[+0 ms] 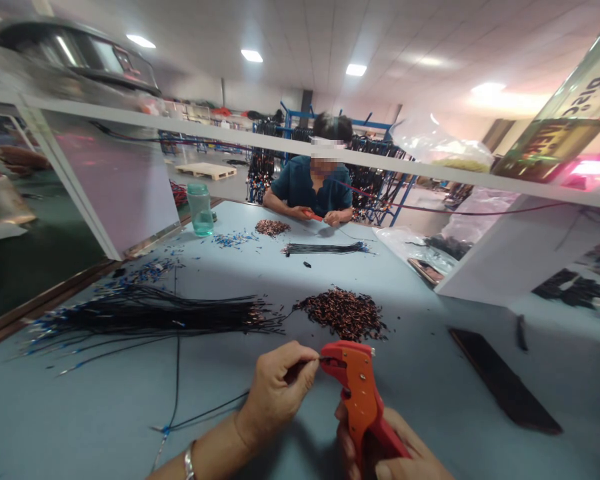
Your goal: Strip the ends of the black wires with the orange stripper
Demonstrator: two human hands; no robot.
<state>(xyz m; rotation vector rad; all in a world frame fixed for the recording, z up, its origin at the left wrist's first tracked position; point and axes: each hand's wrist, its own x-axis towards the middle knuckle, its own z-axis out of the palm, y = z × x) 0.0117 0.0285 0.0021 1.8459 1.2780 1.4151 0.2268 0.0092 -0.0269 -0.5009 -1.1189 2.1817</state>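
Between thumb and fingers, my left hand [278, 389] pinches a thin black wire [211, 407]. The wire trails back under the wrist to a blue-tipped end on the table. Its other end meets the jaws of a red and orange wire stripper [364, 393]; whether it is inside them I cannot tell. My right hand [405, 448] is wrapped round the stripper's handles, at the bottom of the view. Just beyond the tool lies a heap of short black and copper-coloured offcuts [347, 315]. A bundle of black wires [165, 313] with blue terminals lies to the left.
Across the table [410, 387] sits a co-worker [307, 183] holding a red tool. A green bottle [200, 210], small blue terminals [153, 272] and another wire bundle [327, 248] lie farther back. A dark flat phone-like slab [505, 380] is at right. A white shelf bar [280, 142] crosses above.
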